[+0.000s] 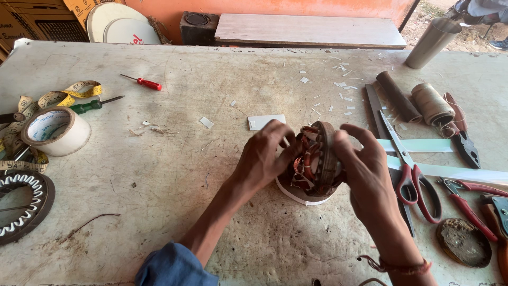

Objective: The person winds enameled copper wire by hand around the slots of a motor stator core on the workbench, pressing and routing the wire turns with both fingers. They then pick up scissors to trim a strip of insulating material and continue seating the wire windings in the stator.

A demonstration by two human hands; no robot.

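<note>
the left hand (263, 153) was curled with its fingertips pressed into the copper windings of a round motor stator (316, 159), pinching at the wire on the side facing it. the right hand (362, 164) cupped the stator's outer rim from the other side, fingers bent around the dark metal ring and holding it tilted on edge. the stator sat just above a roll of white tape (304, 195), which lay flat on the tabletop (211, 212) under it, near the middle of the view.

judging by the look of it, the winding work seemed well along: coils of reddish copper already filled the slots, and small white scraps of insulation paper (341, 85) were scattered over the far part of the tabletop, as if many pieces had been cut. tucking or dressing of the wire appeared to be what remained; whether every slot was filled could not be told.

just right of the right hand lay red-handled scissors (410, 175) over strips of white paper (423, 145), with pliers (465, 143) and a spool of thread (431, 103) beyond. to the left, well apart, were a larger tape roll (55, 130), a yellow measuring tape (63, 95), two screwdrivers (143, 81), and another wound stator (21, 204) at the edge.
</note>
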